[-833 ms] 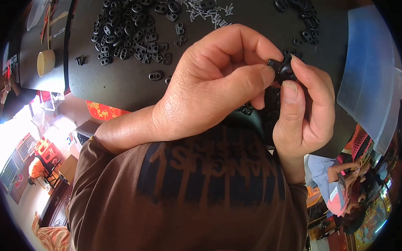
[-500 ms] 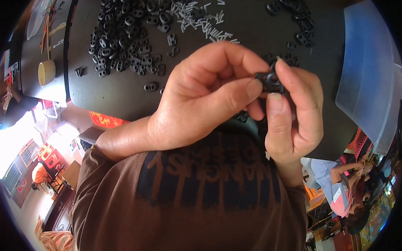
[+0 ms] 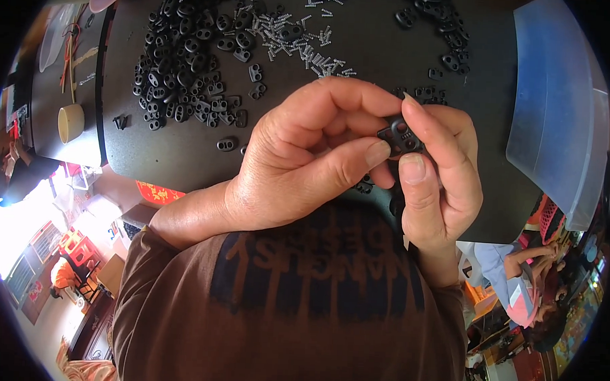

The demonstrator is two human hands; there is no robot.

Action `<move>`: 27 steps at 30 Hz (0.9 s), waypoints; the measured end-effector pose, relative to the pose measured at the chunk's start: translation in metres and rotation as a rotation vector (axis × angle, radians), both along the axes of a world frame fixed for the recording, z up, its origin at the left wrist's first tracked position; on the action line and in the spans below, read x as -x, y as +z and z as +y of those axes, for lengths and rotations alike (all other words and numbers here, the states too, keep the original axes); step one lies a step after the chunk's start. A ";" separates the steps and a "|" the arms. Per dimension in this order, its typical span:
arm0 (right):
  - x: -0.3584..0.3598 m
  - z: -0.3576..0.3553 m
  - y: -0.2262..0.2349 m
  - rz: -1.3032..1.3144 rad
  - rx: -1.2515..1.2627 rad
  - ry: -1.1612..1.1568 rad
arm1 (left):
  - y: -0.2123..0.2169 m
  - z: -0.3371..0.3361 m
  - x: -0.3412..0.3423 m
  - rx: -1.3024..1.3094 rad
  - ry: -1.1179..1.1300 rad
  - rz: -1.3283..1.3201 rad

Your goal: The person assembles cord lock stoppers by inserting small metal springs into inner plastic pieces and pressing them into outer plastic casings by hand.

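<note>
black plastic cord-lock piece [image 3: 401, 135], small, flat and dark with two round holes showing on its face, is held up in front of the person's chest, above the near edge of a dark work table [image 3: 185, 153]. going left to right: at the far left of the table stands a small tan cup [image 3: 70, 122]; beside it lies a dense heap of matching black pieces [image 3: 188, 59]; next to that, a scatter of tiny pale metal springs [image 3: 303, 43]. then comes the left hand [image 3: 299, 163], fingers curled, thumb and forefinger pressed together on the left side of the piece. the right hand [image 3: 440, 175] meets it from the other side, thumb under and forefinger over, pinching the same piece. further right, a few more black pieces [image 3: 451, 34] lie loose, and a translucent blue bin [image 3: 556, 112] sits at the table's right edge. the step in hand looks like fitting or checking one part held between both sets of fingertips; whether a spring is already inside it cannot be told. the next move seems to call for fine, steady fingertip pressure, so the small piece neither slips nor springs out of the pinch.
</note>
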State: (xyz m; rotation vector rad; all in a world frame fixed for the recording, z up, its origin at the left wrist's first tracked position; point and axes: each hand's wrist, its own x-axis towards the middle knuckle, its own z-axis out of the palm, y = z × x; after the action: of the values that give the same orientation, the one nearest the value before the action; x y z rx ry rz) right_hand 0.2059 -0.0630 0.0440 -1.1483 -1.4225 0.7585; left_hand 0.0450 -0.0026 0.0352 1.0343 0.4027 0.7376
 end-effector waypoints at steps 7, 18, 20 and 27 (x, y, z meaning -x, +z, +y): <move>-0.002 0.006 -0.007 -0.192 -0.116 -0.018 | 0.000 -0.001 -0.001 0.008 -0.005 -0.027; -0.002 0.004 -0.005 -0.129 -0.127 0.019 | 0.004 -0.004 -0.003 0.062 0.008 -0.063; 0.001 -0.002 0.001 -0.098 -0.070 0.006 | 0.004 -0.007 -0.002 0.068 0.014 -0.091; 0.005 -0.005 -0.002 -0.075 -0.055 -0.055 | 0.004 -0.010 -0.005 0.005 0.039 -0.088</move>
State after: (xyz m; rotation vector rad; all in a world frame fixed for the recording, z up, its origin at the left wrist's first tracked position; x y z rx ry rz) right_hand 0.2011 -0.0680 0.0420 -1.1795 -1.4585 0.6399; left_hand 0.0498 -0.0124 0.0391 0.9876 0.3500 0.8134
